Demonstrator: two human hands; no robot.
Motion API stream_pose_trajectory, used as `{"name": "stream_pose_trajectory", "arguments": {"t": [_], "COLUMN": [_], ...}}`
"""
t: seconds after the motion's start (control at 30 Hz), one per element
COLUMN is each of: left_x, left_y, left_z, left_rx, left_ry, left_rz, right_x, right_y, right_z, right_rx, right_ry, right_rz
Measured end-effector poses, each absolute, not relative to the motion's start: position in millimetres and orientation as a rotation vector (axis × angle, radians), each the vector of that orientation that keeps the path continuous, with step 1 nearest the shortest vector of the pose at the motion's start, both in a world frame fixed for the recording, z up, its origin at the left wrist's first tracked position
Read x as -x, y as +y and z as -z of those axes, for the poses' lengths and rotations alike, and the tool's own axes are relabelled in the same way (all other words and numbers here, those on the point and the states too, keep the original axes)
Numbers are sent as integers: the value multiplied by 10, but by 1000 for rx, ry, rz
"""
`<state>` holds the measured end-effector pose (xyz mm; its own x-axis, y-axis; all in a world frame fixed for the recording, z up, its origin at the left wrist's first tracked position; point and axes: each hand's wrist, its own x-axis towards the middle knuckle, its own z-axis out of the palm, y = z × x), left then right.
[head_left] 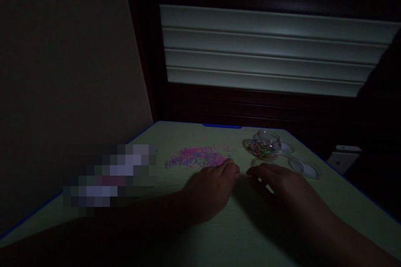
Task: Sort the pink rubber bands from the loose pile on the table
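Head view, dim light. The pile of small elastic bands point(199, 157) is a loose, flat scatter of thin loops, mostly pink and violet with a few pale ones at its edges. It lies on the pale green table point(250, 225), to the left of the glass jar point(265, 145) and near it, with a clear gap between them. The jar is round, transparent and open at the top. It holds a shallow layer of bands in mixed colours: orange, green, yellow and pink. A clear round lid point(308, 170) lies flat just right of the jar and nearer the person.

A pixelated patch point(109, 175) lies far left of the jar, beyond the pile; what it covers, and any writing on it, cannot be made out.

The left hand point(213, 190) rests palm down in front of the jar and to its left, its knuckles at the near edge of the pile and its fingers curled in. The right hand point(278, 181) lies directly in front of the jar, its fingers pointing left toward the other hand. The fingertips of both hands almost meet at a point just left of the jar and nearer the person. A faint pale speck shows there, but it cannot be told whether either hand pinches a band or is empty.

A white slatted panel point(269, 50) stands behind the jar, past the table's far edge.
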<state>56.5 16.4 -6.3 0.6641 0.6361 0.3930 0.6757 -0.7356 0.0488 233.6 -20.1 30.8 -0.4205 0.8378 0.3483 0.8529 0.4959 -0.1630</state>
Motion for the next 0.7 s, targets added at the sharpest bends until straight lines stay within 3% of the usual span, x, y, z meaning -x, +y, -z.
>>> {"name": "stream_pose_trajectory", "arguments": {"t": [0.7], "left_x": [-575], "left_y": [116], "left_z": [-15], "left_rx": [2848], "left_ry": [-1088], "left_rz": [603], "right_x": [-2337], "right_y": [-226], "right_z": [-354], "right_rx": [1446], "right_ry": [-2436], "right_rz": [317]}}
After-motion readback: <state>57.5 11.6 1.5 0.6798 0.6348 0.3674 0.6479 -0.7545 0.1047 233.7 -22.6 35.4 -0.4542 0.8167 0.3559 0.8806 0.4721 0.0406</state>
